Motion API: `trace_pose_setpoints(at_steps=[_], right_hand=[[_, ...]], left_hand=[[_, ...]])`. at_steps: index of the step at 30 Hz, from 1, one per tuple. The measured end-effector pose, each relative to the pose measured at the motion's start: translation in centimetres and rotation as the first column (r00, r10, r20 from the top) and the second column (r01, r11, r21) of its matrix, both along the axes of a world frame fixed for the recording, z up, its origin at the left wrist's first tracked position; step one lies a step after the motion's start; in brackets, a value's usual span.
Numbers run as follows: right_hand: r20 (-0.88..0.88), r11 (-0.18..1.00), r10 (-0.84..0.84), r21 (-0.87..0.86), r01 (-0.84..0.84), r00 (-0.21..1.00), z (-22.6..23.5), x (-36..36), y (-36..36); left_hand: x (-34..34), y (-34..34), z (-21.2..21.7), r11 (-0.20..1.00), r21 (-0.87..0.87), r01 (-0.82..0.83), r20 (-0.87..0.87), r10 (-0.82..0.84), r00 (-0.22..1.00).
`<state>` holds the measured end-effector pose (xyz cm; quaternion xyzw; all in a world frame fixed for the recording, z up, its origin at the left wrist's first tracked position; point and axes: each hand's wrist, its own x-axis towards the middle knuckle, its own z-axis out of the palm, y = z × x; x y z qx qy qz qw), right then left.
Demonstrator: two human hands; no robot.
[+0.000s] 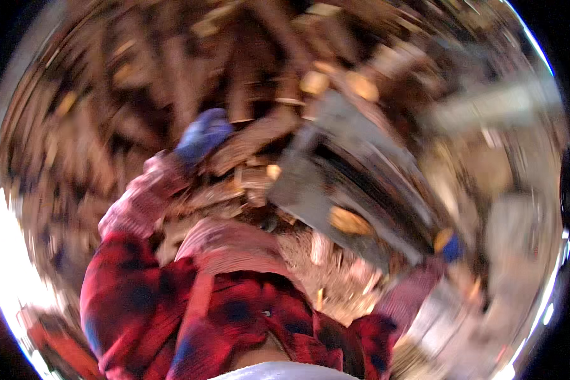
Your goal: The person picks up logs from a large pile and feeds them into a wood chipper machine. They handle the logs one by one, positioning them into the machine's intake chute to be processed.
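Observation:
My left hand (pixel 204 134), in a blue glove, reaches out over the woodpile. It is beside a split log (pixel 253 140), and blur hides whether it touches the log. On the right, my right hand (pixel 449 246), also in a blue glove, is by the near right end of a grey metal frame (pixel 297 183). A yellowish patch shows at this hand, but I cannot make out what it is. Motion smears the fingers of both hands. A piece of wood with a pale cut face (pixel 349 220) lies at the frame's near side.
Heaped firewood (pixel 139 82) fills the far and left side. Round cut log ends (pixel 314 82) show just beyond the frame. Wood chips and sawdust (pixel 297 253) cover the ground by my body. Pale blocky shapes (pixel 516 234), blurred, stand at the right.

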<state>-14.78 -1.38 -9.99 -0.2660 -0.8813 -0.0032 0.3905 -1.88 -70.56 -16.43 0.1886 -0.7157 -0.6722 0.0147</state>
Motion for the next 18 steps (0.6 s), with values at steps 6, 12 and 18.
trace_pose_setpoints(at_steps=[6,12,18], right_hand=[[-0.259,0.010,0.912,-0.761,-0.649,0.317,-3.6,3.7,-46.5],[-0.291,-0.294,0.956,-0.947,0.130,0.040,-23.8,7.3,-72.6],[0.209,0.169,0.974,-0.925,-0.340,-0.084,-35.0,5.3,-87.2]], left_hand=[[13.8,-9.3,-17.8,0.978,-0.175,-0.110,0.353,0.166,0.921],[18.1,-19.6,-25.5,0.998,0.030,-0.062,0.385,0.046,0.922],[8.1,-36.7,-30.5,0.555,0.667,-0.497,0.071,0.616,0.784]])
